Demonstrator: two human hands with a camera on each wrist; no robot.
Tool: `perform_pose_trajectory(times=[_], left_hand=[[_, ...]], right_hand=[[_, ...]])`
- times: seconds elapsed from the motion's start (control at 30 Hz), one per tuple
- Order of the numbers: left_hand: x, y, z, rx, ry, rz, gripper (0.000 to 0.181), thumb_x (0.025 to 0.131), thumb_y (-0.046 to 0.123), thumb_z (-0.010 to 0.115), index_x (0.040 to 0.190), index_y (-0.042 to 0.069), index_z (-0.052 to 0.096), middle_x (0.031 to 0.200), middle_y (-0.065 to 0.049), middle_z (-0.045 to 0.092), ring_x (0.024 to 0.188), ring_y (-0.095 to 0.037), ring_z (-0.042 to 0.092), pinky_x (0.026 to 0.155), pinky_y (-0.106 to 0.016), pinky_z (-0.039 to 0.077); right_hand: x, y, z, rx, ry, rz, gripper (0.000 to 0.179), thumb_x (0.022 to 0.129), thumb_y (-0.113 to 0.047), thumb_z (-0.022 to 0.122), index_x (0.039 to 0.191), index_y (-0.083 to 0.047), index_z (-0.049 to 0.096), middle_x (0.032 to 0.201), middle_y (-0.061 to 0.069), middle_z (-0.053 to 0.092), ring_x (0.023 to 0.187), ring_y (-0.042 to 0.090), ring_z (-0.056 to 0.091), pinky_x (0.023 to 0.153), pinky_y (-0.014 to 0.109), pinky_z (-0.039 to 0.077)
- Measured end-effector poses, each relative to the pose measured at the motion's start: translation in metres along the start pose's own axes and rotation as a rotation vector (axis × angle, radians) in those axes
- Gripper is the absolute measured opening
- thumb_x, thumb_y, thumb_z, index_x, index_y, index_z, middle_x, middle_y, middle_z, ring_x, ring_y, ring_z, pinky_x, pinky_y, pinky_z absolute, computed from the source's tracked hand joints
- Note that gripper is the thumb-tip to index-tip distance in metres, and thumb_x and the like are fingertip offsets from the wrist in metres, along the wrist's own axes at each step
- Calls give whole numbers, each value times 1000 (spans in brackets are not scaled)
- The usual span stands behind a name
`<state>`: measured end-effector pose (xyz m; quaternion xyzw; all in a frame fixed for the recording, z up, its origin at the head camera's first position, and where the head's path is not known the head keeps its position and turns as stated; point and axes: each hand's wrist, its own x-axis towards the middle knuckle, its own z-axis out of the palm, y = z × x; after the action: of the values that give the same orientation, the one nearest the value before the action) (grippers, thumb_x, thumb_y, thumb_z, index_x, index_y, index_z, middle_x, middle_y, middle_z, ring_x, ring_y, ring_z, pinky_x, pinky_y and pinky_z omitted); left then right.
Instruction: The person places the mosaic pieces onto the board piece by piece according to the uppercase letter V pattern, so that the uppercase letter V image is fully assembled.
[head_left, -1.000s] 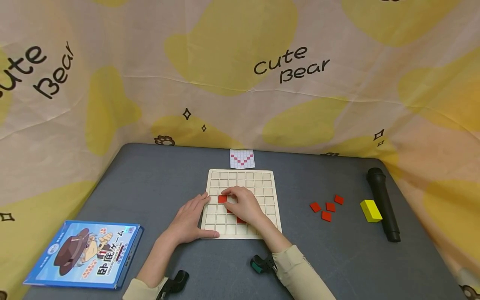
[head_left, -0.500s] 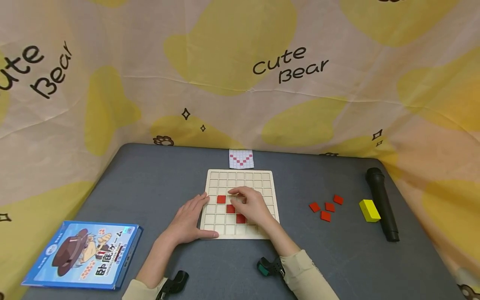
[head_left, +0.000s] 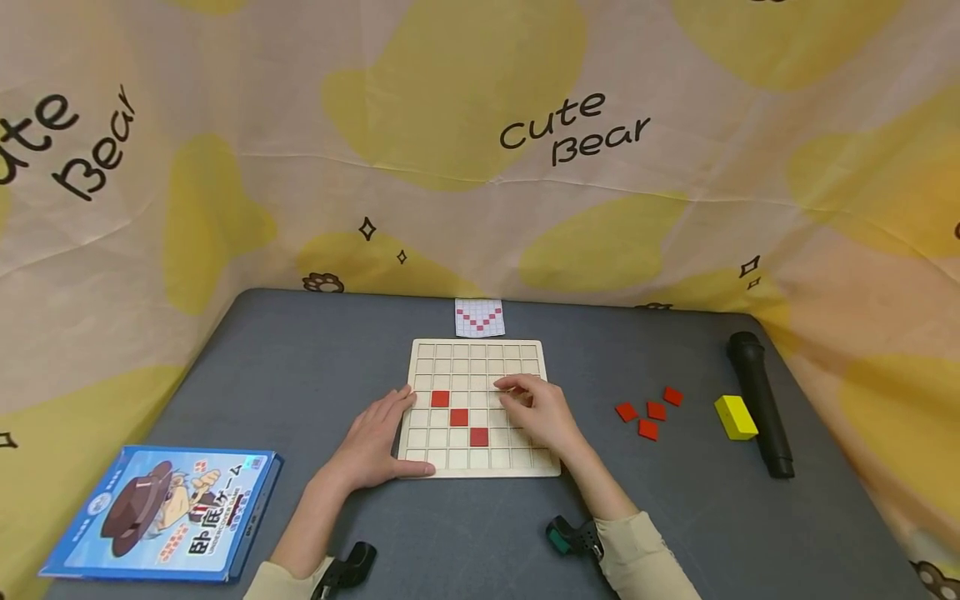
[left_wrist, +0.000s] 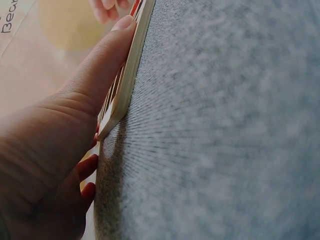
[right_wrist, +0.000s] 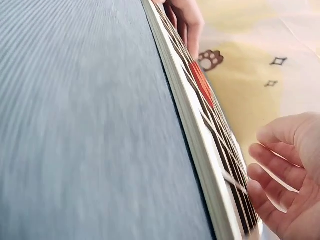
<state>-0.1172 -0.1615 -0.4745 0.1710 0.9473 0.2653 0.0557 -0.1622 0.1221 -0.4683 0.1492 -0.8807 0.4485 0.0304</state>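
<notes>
A pale wooden grid board (head_left: 442, 438) lies flat on the table in the head view. Red square tiles sit in its cells on a falling diagonal: an upper-left tile (head_left: 440, 398), a middle tile (head_left: 459, 417) and a lower-right tile (head_left: 478, 437). My left hand (head_left: 375, 442) rests at the board's left front corner, thumb over the front edge and fingers along the left side. Over the board's right part is my right hand (head_left: 543, 412), fingers loosely bent. The right wrist view shows its fingers (right_wrist: 272, 167) apart from the thumb, holding nothing.
Several loose red tiles (head_left: 647, 429) lie right of the board, with a yellow block (head_left: 737, 417) and black microphone (head_left: 761, 404) beyond. Behind the board is a small pattern card (head_left: 480, 318) with a pink V. A blue box (head_left: 180, 512) lies at front left.
My right hand has moved right across the board, away from the red tiles, uncovering the middle and lower-right ones. My left hand has stayed at the corner.
</notes>
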Motion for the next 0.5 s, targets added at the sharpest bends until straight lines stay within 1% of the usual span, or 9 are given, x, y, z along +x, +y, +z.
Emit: perform_pose_trajectory(times=[0.13,0.27,0.4,0.5], left_hand=[[0,0,0,5,6,7,107,68,61,81,147,1,38,156,-15,30,142,-38,26,109,-60,25],[0,0,0,5,8,5,108,68,61,81,147,1,38,156,-15,30,142,-38,26,109,-60,25],[0,0,0,4,4,0,108,68,59,82,148,1,37,156,-15,29,142,-38,25,109,-60,24],[0,-1,0,6,-5,-9,109,68,59,81,148,1,36,157,-15,28,142,-37,25,109,-60,24]], right_hand=[[-5,8,-12,-15,33,-3,18,89,-10,70,105,-14,75,89,-6,67,71,11,57,64,28,46],[-11,17,-24,-40,66,-23,18,88,-8,70,104,-12,75,87,-4,66,67,12,55,60,26,45],[-18,26,-37,-48,77,-19,17,88,-8,70,104,-10,74,86,-2,66,66,13,57,60,24,48],[-25,32,-47,-69,82,-1,18,88,-8,71,105,-10,74,88,-2,67,70,12,58,63,25,50]])
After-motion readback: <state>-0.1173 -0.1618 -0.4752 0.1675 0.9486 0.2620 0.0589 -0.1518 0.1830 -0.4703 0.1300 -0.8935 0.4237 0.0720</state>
